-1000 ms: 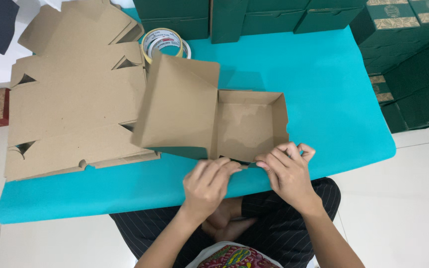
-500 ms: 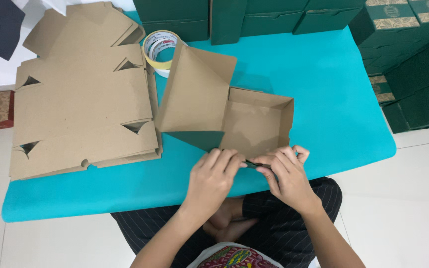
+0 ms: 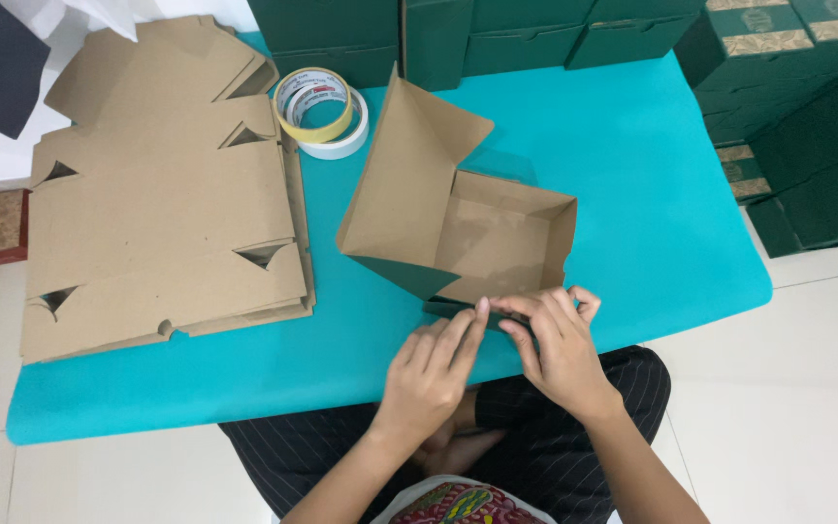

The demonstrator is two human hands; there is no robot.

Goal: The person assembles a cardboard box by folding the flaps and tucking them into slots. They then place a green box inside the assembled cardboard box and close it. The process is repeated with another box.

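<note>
Since a moment ago the half-folded brown cardboard box with dark green outside (image 3: 467, 233) has turned, its tall flap swinging toward the bench's far edge. My left hand (image 3: 435, 364) and right hand (image 3: 557, 342) both pinch its near wall flap at the turquoise bench's (image 3: 652, 194) near edge. Flat brown cardboard blanks (image 3: 162, 204) fill the left end; two tape rolls (image 3: 322, 109) and dark green boxes (image 3: 497, 34) line the far edge.

Bare forearms, dark pinstriped trousers (image 3: 574, 456) (patterned shirt)
</note>
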